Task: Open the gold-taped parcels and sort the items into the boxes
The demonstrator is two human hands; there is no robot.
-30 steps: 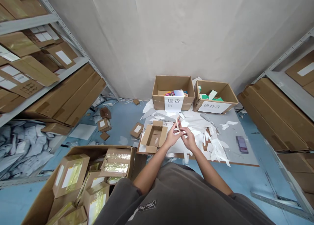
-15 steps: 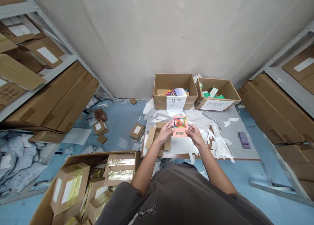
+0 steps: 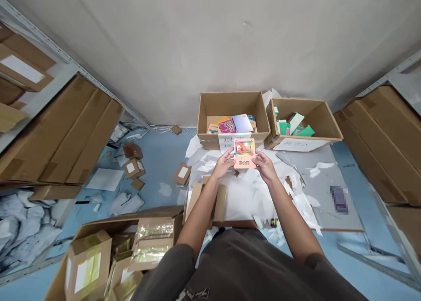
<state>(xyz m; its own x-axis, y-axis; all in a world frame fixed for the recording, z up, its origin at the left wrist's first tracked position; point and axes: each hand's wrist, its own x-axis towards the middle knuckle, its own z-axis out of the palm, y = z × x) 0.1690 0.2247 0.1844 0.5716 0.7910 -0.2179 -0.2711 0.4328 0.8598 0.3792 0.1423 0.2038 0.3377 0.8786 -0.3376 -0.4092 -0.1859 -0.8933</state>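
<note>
A small square pink book or box (image 3: pixel 244 154) with a colourful picture on its front is held upright between my two hands; I cannot tell which it is. My left hand (image 3: pixel 225 162) grips its left edge, and my right hand (image 3: pixel 264 165) its right edge. Just beyond stands an open cardboard box (image 3: pixel 210 140) with a white paper label, holding several books, one magenta (image 3: pixel 227 126) and one pale lilac (image 3: pixel 242 123). On the table (image 3: pixel 332 171), an opened small carton (image 3: pixel 219 204) lies partly behind my left forearm.
A second labelled cardboard box (image 3: pixel 297 143) with green-and-white packets stands at the table's right rear. Torn white paper (image 3: pixel 302 204) litters the tabletop. A large carton of taped parcels (image 3: pixel 87 266) is at my lower left. Shelves with long boxes (image 3: pixel 75 130) flank both sides.
My hands have carried the pink item forward, up toward the left labelled box, and it now overlaps that box's label. The camera view has shifted slightly.
</note>
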